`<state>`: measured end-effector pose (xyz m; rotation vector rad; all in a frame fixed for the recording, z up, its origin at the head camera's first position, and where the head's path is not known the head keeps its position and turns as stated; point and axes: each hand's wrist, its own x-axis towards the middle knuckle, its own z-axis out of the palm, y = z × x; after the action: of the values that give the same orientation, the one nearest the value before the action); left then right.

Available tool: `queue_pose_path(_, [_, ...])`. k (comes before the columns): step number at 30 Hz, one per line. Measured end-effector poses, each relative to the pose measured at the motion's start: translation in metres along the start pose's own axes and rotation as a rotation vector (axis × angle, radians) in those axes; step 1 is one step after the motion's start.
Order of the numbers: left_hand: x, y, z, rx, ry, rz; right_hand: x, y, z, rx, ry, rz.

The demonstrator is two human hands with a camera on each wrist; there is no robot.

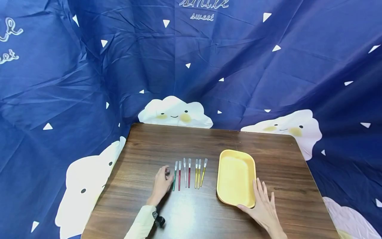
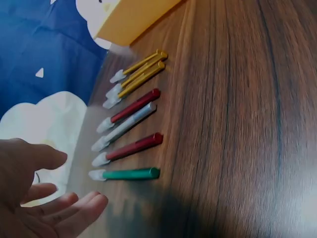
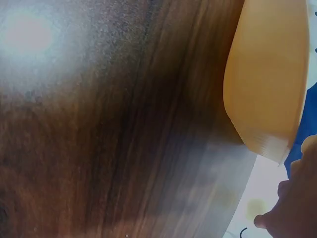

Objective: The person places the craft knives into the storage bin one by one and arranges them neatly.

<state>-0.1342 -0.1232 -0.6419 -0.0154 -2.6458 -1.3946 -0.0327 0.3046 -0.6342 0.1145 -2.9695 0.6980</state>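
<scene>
Several slim craft knives with clear caps lie in a row on the table, caps pointing to the far side. From left to right come a green knife (image 1: 174,179), a red knife (image 1: 179,181), a silver knife (image 1: 185,176), another red knife (image 1: 189,176) and three gold knives (image 1: 196,177). Just left of the green one is my left hand (image 1: 162,183), its fingers loosely bent around nothing. A yellow tray (image 1: 234,181) stands to the right of the knives. My right hand (image 1: 264,207) spreads its fingers along the tray's right rim, thumb at the near rim; whether it presses is unclear.
The brown wooden table (image 1: 185,222) holds the knives and tray. Behind it and along its sides hangs a blue cloth (image 1: 167,59) with white clouds. A black strap device (image 1: 159,219) is on the left wrist.
</scene>
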Motion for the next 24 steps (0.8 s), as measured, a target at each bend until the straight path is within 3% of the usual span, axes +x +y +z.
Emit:
queue_pose_path(6, [0.002,-0.002,0.014,-0.025,0.003,-0.049,0.000,-0.001,0.003,0.006,-0.007,0.010])
queue_pose_path(15, [0.002,0.004,0.023,0.034,-0.007,-0.125,0.001,0.004,0.006,-0.004,-0.022,0.027])
queue_pose_path(24, [0.004,0.004,0.032,0.091,0.020,-0.130,0.003,0.006,0.008,-0.003,-0.013,0.032])
